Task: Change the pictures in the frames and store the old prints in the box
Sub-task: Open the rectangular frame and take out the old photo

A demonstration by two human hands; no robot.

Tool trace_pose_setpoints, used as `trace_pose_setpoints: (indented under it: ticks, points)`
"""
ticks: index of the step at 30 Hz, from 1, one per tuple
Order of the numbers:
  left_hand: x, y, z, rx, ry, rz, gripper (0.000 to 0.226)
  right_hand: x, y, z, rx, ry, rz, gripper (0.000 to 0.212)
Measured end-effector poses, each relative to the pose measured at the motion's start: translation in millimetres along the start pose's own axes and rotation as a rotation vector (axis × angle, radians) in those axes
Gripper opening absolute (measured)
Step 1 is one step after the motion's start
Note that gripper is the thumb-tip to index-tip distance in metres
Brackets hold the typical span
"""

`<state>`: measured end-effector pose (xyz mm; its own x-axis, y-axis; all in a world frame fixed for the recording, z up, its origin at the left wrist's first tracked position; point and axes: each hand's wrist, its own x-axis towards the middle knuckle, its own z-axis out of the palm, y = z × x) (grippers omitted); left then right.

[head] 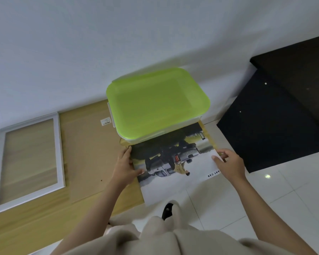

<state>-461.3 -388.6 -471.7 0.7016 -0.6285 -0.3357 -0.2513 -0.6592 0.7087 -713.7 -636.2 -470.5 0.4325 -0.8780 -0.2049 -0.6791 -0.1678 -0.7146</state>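
Glossy print (175, 168) at frame centre: I see my left hand (125, 167) and right hand (228, 165) pinching its side edges, arms outstretched.

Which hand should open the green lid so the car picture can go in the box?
Probably the left hand. It sits nearer the box's white latch beside the lid, while the right hand can keep its grip on the picture.

The box (157, 105) with its green lid (155, 100) on sits against the wall (99, 43), blocking the way straight ahead; its near edge rests over the print's (175, 162) far end. A dark cabinet (276, 115) closes off the right. Left, the white frame (29, 161) and brown backing board (88, 153) lie flat (low enough to pass over). The near tiled floor (265, 197) lies open.
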Motion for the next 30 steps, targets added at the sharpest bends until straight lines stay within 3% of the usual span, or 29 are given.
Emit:
trace_pose_setpoints:
  ticks: [9,14,18,24,30]
  points:
    - [-6.5,-0.4,7.8,0.023,0.112,0.019,0.082,4.0,5.5,4.6,-0.167,0.02,-0.057,0.025]
    - [-22.7,7.4,5.4,-0.025,0.198,0.053,0.065,-5.0,-8.9,17.3,-0.282,0.117,-0.114,0.027]
    - [-35.8,-4.4,-7.8,-0.068,0.241,0.128,0.053,-22.9,-39.0,42.6,-0.185,0.114,-0.238,0.023]
    - [-58.9,-51.3,-69.7,-0.058,0.264,0.199,0.042,-75.2,-109.7,120.3,-0.003,0.039,-0.335,0.019]
    - [-92.5,-145.6,-179.0,-0.108,0.383,0.097,0.034,-148.9,-207.6,227.3,0.059,-0.131,-0.382,0.018]
